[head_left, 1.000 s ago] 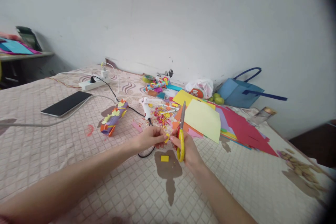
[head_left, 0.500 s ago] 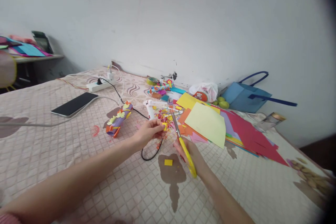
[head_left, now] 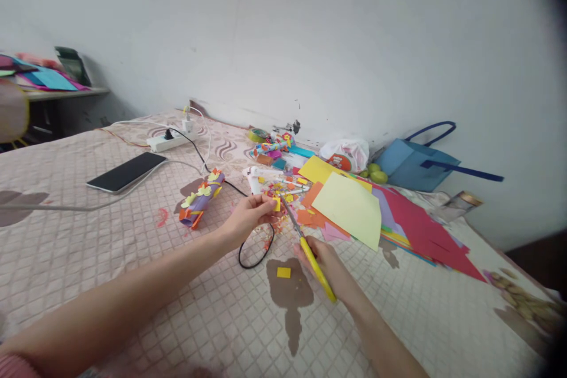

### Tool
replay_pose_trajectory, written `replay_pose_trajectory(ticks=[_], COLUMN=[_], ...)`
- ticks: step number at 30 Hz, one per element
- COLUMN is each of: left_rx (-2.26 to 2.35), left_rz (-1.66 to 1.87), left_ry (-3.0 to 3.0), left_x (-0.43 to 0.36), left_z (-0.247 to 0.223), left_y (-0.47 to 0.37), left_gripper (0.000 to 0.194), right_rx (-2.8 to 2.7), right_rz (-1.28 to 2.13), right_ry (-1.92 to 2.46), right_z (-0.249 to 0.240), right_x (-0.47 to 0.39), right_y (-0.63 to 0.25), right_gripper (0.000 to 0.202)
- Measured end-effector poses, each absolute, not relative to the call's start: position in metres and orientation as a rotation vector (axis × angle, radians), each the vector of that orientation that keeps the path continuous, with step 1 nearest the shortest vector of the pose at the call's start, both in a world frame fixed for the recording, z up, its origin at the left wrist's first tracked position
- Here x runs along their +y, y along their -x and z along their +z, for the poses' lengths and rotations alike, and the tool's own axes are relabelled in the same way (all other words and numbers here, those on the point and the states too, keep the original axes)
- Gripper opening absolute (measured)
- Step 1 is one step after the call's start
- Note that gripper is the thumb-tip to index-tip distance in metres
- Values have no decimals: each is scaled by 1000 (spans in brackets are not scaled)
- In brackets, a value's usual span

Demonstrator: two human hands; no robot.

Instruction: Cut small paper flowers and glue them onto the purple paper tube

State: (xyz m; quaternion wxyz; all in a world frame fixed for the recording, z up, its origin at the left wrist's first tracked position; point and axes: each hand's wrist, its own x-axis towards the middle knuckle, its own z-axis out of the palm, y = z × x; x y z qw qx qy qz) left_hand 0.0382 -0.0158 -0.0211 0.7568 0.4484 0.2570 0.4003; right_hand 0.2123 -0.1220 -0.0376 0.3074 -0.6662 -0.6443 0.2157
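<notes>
Between the thumb and fingers of my left hand is a small yellow paper piece. My right hand grips yellow-handled scissors, whose blades point up and left, their tips close to the paper's right edge. Another small yellow rectangle lies flat on the patterned cloth, on a brown printed shape below my hands. Colourful paper scraps are scattered behind the blades. A white glue gun rests just beyond my left hand.
A purple tube with paper flowers, a tablet-like black device and a power strip lie left. Paper sheets spread right, before a blue bag. A black cable loops near my left hand.
The scissors have tilted further left, bringing their tips beside the held yellow piece. My left hand has risen slightly with the paper. The loose yellow rectangle stays on the cloth.
</notes>
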Motion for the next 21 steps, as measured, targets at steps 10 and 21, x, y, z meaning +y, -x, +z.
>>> replay_pose_trajectory(ticks=[10,21], left_rx=[555,548], left_rz=[904,951], left_ry=[-956,-932], left_x=[-19,-23], left_z=[-18,-19], left_y=[-39,-42], left_gripper=[23,21], right_rx=[-1692,-1664], right_rz=[624,655], right_ry=[1734,1757], right_z=[-38,-39], right_x=[-124,-123], right_y=[-208,-205], right_gripper=[35,33])
